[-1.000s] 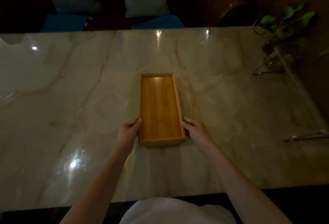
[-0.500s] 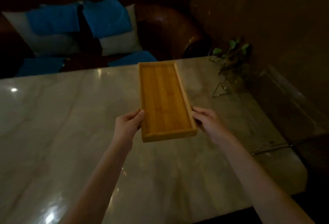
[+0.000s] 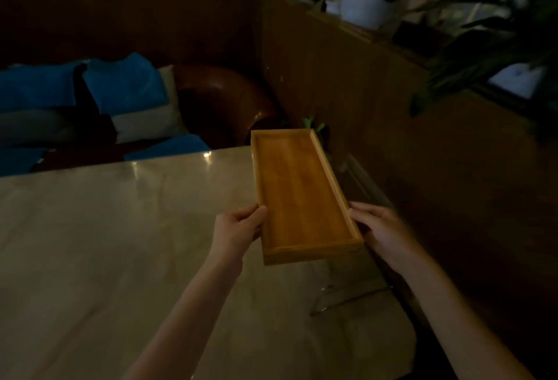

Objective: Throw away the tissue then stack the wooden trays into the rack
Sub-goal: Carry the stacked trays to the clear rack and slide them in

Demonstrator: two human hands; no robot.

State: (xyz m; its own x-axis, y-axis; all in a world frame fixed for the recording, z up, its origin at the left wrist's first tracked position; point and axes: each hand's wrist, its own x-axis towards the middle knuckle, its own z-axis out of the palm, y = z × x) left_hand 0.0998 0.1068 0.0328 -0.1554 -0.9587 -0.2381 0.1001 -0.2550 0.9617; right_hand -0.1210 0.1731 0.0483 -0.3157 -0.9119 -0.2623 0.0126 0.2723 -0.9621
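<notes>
Left hand point(image 3: 238, 233) and right hand point(image 3: 382, 230) each grip pinching a long side of the rectangular honey-coloured wooden tray point(image 3: 299, 195), held between them above the pale marble worktop point(image 3: 120, 228).

- One wooden tray point(image 3: 297, 195)
- Two hands: left hand point(image 3: 234, 233), right hand point(image 3: 382, 230)
- One marble table point(image 3: 120, 243)
- Two blue cushions point(image 3: 123, 83)
- Two white plant pots point(image 3: 365, 11)

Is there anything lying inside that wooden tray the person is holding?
No, the wooden tray, gripped at its near end by the left hand and the right hand, shows only its bare wooden floor.
</notes>
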